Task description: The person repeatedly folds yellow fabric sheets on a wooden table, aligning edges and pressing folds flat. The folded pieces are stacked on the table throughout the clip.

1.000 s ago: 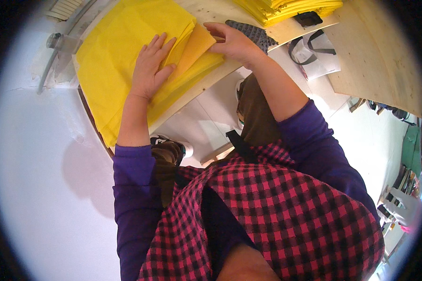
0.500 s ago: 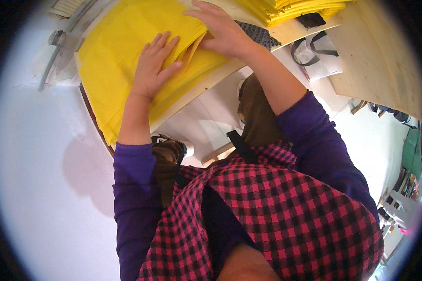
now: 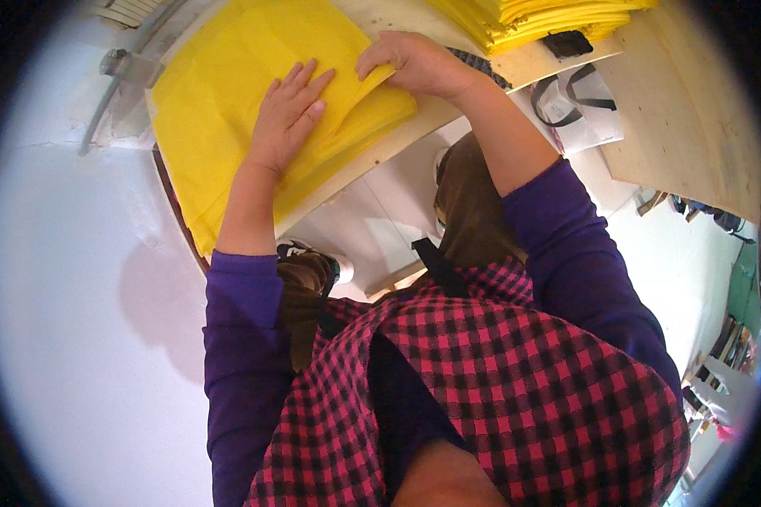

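Observation:
A wide yellow cloth (image 3: pixel 220 93), folded in layers, lies over the near left part of the wooden table. My left hand (image 3: pixel 289 118) rests flat on it with the fingers stretched out. At the cloth's right corner, my right hand (image 3: pixel 414 66) is closed, its thumb and fingers pinching the folded edge, which is lifted a little. The fold's inside is mostly hidden.
A stack of yellow cloth (image 3: pixel 533 21) stands at the far right, beside a small black object (image 3: pixel 566 42). Dark grey textured material (image 3: pixel 482 66) lies behind my right wrist. Below the table edge (image 3: pixel 372 162) sits a white bag (image 3: pixel 579 110) with black handles. A pipe (image 3: pixel 101 106) runs along the left wall.
My right hand has gone from spread fingers at the cloth's corner to a pinch on its edge. The fold gaping between my hands has flattened. My left hand stays on the cloth.

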`<state>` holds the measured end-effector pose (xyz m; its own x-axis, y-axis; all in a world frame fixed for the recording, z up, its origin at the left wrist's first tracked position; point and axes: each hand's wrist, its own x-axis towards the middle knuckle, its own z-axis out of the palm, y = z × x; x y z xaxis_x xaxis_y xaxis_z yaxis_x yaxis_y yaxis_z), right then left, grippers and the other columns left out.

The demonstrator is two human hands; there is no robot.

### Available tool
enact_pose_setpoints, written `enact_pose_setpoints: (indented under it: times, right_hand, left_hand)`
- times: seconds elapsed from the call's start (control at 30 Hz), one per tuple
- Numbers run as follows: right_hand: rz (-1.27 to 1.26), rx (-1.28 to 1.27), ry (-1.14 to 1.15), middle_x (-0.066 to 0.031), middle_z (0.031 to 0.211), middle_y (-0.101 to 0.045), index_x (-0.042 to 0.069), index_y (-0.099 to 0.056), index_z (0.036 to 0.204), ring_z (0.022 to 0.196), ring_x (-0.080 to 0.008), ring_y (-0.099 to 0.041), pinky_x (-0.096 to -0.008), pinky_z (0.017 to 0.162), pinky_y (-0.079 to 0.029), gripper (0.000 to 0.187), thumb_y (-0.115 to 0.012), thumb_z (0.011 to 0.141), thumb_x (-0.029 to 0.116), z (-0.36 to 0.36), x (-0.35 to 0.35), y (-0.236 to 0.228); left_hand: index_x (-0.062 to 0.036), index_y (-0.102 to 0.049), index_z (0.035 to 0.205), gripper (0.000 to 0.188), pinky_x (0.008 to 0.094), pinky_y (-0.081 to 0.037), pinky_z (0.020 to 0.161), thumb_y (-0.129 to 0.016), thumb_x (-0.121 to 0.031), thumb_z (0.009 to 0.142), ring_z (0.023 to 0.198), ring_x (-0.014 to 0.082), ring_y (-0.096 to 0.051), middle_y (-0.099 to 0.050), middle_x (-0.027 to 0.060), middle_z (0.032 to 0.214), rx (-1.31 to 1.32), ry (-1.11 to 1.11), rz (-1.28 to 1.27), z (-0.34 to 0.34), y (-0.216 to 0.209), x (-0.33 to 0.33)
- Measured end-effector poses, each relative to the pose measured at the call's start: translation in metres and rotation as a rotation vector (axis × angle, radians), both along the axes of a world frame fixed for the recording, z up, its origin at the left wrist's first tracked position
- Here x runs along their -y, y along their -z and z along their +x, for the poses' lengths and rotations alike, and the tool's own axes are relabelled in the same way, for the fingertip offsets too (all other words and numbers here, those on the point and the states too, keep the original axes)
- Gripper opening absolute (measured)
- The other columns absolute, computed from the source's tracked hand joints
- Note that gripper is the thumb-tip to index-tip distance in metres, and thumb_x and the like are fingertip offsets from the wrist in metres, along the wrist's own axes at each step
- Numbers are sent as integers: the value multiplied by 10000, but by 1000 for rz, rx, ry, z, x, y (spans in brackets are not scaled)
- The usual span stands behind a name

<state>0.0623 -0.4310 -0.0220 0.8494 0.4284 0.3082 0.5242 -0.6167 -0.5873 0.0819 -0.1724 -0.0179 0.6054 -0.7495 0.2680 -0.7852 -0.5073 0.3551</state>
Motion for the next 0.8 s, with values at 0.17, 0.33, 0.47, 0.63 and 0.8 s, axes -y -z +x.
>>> enact_pose_setpoints:
  times: [0.17, 0.33, 0.47, 0.63, 0.8]
  right_hand:
    - [15, 15, -24, -101, 893, -639, 131, -674, 963, 879, -287, -597, -370, 808, -459, 224, -682, 739, 124, 1, 0, -4]
    - [-19, 65, -20, -120, 881, -644, 156, -665, 990, 850, -298, -612, -381, 737, -477, 206, -661, 789, 203, 5, -1, -5]
    - [-29, 23, -26, -106, 877, -654, 156, -656, 977, 833, -297, -617, -389, 724, -478, 178, -638, 809, 213, 11, -3, -8]
    - [-34, -101, -18, -99, 857, -658, 154, -653, 968, 801, -295, -615, -385, 711, -478, 172, -636, 813, 226, 15, -4, -12]
    - [-25, -106, -9, -105, 854, -657, 142, -651, 980, 792, -285, -615, -380, 703, -472, 188, -633, 823, 245, 23, -5, -12]
  left_hand:
    - [-193, -461, 1363, 472, 488, -163, 1116, -362, -397, 948, 1366, 335, -276, -361, 134, 1451, -44, 2, -17, 1, -1, -2]
    - [-162, -458, 1363, 465, 468, -145, 1126, -383, -362, 950, 1374, 324, -266, -366, 133, 1449, -145, 1, -74, 1, -4, -3]
    - [-127, -452, 1361, 468, 431, -142, 1135, -433, -332, 940, 1378, 312, -262, -370, 133, 1448, -269, 2, -165, -1, -20, -4]
    - [-95, -460, 1345, 512, 405, -187, 1129, -543, -316, 891, 1364, 307, -288, -387, 143, 1432, -267, 59, -45, -12, -44, -18]
    - [-62, -456, 1338, 580, 409, -231, 1116, -619, -303, 836, 1340, 299, -326, -400, 153, 1417, -216, 75, 69, -24, -39, -19]
